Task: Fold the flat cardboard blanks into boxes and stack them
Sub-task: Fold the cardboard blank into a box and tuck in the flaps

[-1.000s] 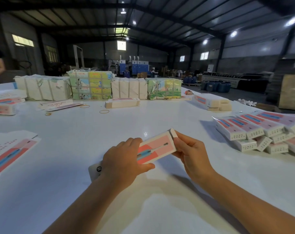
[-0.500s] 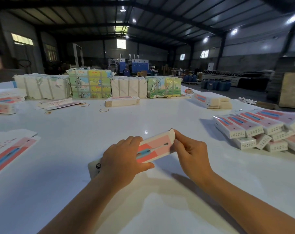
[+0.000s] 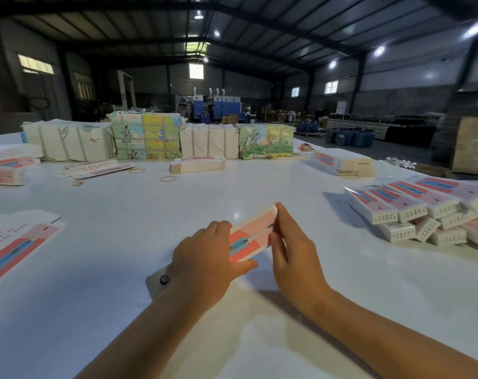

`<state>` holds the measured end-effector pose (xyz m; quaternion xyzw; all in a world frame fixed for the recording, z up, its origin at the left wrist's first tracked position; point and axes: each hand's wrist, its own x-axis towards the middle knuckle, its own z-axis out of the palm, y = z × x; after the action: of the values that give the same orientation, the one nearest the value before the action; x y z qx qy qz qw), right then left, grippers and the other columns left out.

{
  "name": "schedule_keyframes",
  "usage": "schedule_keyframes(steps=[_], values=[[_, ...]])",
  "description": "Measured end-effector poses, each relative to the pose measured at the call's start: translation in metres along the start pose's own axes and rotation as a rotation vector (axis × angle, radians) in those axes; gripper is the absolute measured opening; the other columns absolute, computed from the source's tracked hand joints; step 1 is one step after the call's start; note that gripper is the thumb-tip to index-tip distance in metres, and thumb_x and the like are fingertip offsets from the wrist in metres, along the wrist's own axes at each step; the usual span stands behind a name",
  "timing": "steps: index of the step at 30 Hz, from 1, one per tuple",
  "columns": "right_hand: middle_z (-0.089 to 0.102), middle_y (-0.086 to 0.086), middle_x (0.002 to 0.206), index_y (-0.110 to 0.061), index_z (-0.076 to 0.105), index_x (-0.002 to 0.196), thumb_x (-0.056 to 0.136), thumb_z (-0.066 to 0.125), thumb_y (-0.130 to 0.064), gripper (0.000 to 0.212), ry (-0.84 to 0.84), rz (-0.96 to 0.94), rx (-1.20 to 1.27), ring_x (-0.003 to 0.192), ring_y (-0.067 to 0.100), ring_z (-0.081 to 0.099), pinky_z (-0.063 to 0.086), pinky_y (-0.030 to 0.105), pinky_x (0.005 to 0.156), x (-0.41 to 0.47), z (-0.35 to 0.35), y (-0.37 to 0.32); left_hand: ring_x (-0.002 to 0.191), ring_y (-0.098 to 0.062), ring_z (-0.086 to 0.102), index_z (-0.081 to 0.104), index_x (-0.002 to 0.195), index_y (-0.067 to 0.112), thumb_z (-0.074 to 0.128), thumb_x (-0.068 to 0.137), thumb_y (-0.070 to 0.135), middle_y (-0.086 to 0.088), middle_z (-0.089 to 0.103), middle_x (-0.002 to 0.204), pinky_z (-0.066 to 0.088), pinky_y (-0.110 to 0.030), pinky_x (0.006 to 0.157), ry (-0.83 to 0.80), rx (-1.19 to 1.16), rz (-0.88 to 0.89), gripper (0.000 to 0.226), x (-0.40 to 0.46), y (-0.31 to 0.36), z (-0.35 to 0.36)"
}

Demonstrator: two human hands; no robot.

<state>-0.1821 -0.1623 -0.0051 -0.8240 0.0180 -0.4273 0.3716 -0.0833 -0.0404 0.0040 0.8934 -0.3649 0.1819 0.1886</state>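
A pink, red and blue cardboard box [image 3: 252,233] lies slanted just above the white table [image 3: 232,195], between both hands. My left hand [image 3: 205,258] grips its middle, thumb underneath and fingers over the top; a white end flap [image 3: 157,283] sticks out beside the wrist. My right hand [image 3: 292,247] holds the far right end, its fingers laid along the end of the box. Folded boxes [image 3: 418,212] are piled at the right. Flat blanks [image 3: 16,247] lie at the left edge.
Wrapped bundles of blanks [image 3: 144,135] line the table's far side, with a short stack [image 3: 198,164] in front. Rubber bands [image 3: 168,179] lie loose nearby. More boxes [image 3: 341,162] sit at the far right and more stacks [image 3: 5,170] at the far left.
My right hand has shifted along the box's right end, fingers now straighter against it, and the end flap looks closed. The left hand keeps its grip.
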Motion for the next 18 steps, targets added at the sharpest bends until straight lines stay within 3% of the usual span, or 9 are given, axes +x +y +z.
schedule_keyframes(steps=[2,6,9,14,16,18], values=[[0.059,-0.011,0.092,-0.028,0.048,0.109,0.100,0.040,-0.015,0.018,-0.014,0.001,0.007,0.086,0.008,0.057,0.043,0.012,0.072,0.001,-0.002,-0.001,0.086,-0.006,0.047,0.040,0.121,0.032,0.049,0.067,0.080,0.014,0.053,0.110,0.035,-0.019,0.067,0.001,0.000,-0.005,0.073,0.001,-0.001,0.000],[0.063,-0.024,0.096,-0.046,0.049,0.106,0.097,0.048,-0.022,0.026,-0.006,0.076,0.118,0.093,0.001,0.060,0.047,0.012,0.078,0.007,-0.007,-0.001,0.085,-0.005,0.051,0.041,0.118,0.033,0.048,0.067,0.081,0.016,0.055,0.109,0.038,-0.017,0.067,0.018,-0.019,-0.004,0.071,0.001,-0.007,-0.003],[0.064,-0.018,0.097,-0.049,0.047,0.105,0.096,0.052,-0.017,0.034,0.021,0.015,0.028,0.094,0.006,0.061,0.049,0.014,0.082,0.006,-0.007,0.000,0.089,-0.009,0.055,0.043,0.115,0.032,0.052,0.068,0.079,0.014,0.056,0.107,0.041,-0.021,0.069,0.039,-0.012,0.003,0.066,0.001,-0.005,-0.005],[0.066,-0.013,0.103,-0.045,0.048,0.112,0.096,0.051,-0.022,0.028,0.028,-0.093,-0.028,0.095,0.009,0.062,0.049,0.012,0.083,0.007,-0.006,0.004,0.095,-0.010,0.057,0.041,0.119,0.031,0.052,0.071,0.077,0.014,0.055,0.109,0.044,-0.021,0.072,0.014,0.012,0.010,0.067,0.000,-0.005,-0.007],[0.062,-0.016,0.114,-0.041,0.045,0.122,0.096,0.051,-0.026,0.031,-0.024,-0.034,0.021,0.104,0.003,0.060,0.048,0.016,0.092,0.008,-0.007,0.009,0.095,-0.010,0.057,0.042,0.118,0.031,0.054,0.071,0.075,0.013,0.056,0.109,0.046,-0.022,0.074,0.015,0.005,0.018,0.065,0.001,-0.008,-0.008],[0.049,-0.013,0.137,-0.031,0.036,0.137,0.094,0.054,-0.029,0.047,-0.109,-0.013,-0.002,0.124,0.002,0.049,0.040,0.025,0.107,0.009,-0.012,0.011,0.095,-0.010,0.058,0.044,0.118,0.032,0.057,0.072,0.072,0.013,0.057,0.108,0.046,-0.022,0.074,0.022,-0.008,0.059,0.062,0.001,-0.013,-0.012]])
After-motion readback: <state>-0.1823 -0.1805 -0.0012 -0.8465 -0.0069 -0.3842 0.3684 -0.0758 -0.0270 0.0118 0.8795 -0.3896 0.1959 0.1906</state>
